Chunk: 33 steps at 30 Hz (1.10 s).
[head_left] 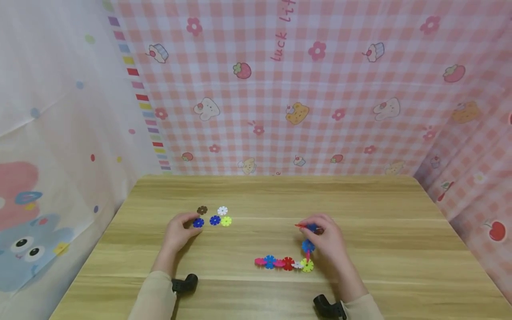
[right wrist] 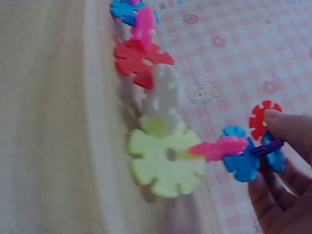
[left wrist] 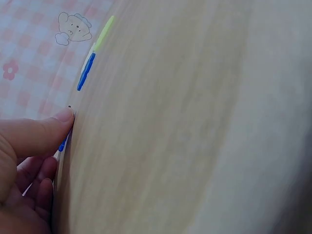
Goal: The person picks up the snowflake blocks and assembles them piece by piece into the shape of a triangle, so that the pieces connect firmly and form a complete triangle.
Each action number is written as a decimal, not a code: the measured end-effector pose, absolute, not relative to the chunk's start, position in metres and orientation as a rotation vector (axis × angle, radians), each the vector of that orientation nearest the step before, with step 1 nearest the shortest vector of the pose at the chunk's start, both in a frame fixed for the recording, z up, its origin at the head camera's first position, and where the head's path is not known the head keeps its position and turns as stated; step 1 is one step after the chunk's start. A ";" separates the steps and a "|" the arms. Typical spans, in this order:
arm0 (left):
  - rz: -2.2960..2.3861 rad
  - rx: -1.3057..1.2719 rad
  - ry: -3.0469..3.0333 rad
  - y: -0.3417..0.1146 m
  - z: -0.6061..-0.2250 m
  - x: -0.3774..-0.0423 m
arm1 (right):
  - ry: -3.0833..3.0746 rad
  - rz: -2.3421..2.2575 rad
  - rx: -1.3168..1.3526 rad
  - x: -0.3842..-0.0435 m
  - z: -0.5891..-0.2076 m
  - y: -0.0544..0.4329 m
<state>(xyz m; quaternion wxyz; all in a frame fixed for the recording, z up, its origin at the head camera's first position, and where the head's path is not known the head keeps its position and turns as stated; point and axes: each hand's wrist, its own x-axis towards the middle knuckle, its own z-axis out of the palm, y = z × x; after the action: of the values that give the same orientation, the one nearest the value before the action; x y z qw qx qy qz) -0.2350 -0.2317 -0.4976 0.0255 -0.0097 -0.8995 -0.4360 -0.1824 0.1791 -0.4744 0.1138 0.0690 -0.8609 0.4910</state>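
Observation:
In the head view, my left hand (head_left: 178, 232) is at a dark blue notched snowflake disc (head_left: 198, 222), thumb and forefinger at its edges. The left wrist view shows the thumb (left wrist: 44, 136) over this disc (left wrist: 61, 145), which is mostly hidden. My right hand (head_left: 326, 235) pinches the end of a chain of linked snowflake discs, at a red disc (right wrist: 263, 119) and a blue disc (right wrist: 276, 156). From there the chain runs through pink to a yellow disc (head_left: 307, 265), then left past white, a red disc (head_left: 288, 263), pink and blue to a pink end disc (head_left: 260, 262).
Near my left hand lie loose discs: a brown one (head_left: 202, 210), a white one (head_left: 222, 210), another dark blue one (head_left: 215, 220) and a yellow-green one (head_left: 226, 221). The wooden table (head_left: 256, 195) ends at a pink checked cloth (head_left: 272, 89).

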 end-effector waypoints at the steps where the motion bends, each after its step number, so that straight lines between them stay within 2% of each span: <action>1: -1.344 -0.031 -2.784 -0.232 -0.498 -0.235 | -2.543 1.447 0.210 -0.183 -0.473 0.180; 33: -1.257 -0.153 -2.792 -0.230 -0.499 -0.236 | -2.568 1.527 0.209 -0.181 -0.468 0.182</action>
<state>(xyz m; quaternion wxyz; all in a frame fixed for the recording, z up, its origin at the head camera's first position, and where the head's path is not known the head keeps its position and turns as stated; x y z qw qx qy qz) -0.2355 -0.2305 -0.4988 0.0379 -0.0500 -0.9100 -0.4098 -0.1812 0.1817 -0.4677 0.0731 0.0697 -0.8551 0.5086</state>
